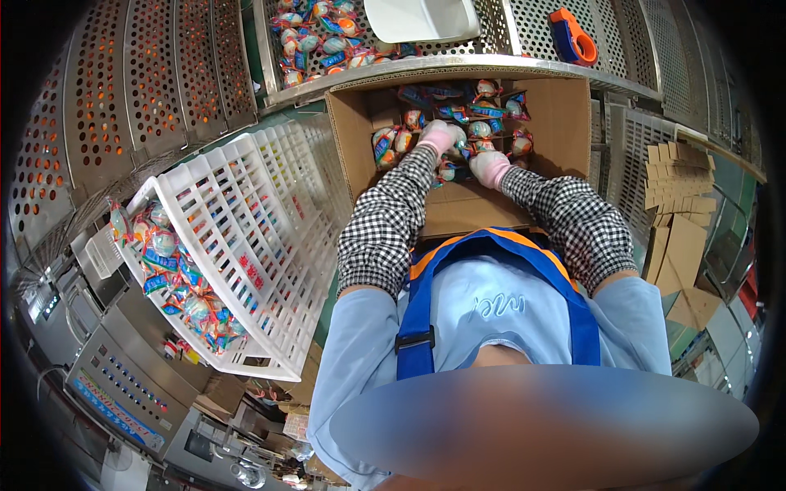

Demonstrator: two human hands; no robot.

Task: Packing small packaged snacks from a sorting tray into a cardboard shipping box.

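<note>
Carton (pixel 566 123), head view: part-filled, wrapped pieces (pixel 480 129) sitting in its middle and far portion, bare cardboard along its near side. Judging by that, filling is only partway done. Plenty left: heap (pixel 196 308) in white basket (pixel 278 370) left of carton, loose pieces (pixel 332 44) on perforated metal table (pixel 491 63) beyond carton's far edge (white tray (pixel 426 20) there too). Gloved left hand (pixel 442 136) and right hand (pixel 491 168) down inside carton near its middle, slightly apart, fingers toward the pieces; can't tell if either is clamped on one. Orientation mixed: left-end piece (pixel 382 148) runs roughly near-to-far; some beyond the hands lie crosswise, wrapper ends left and right. Carton's long axis: left-right. Lower layers hidden.
</note>
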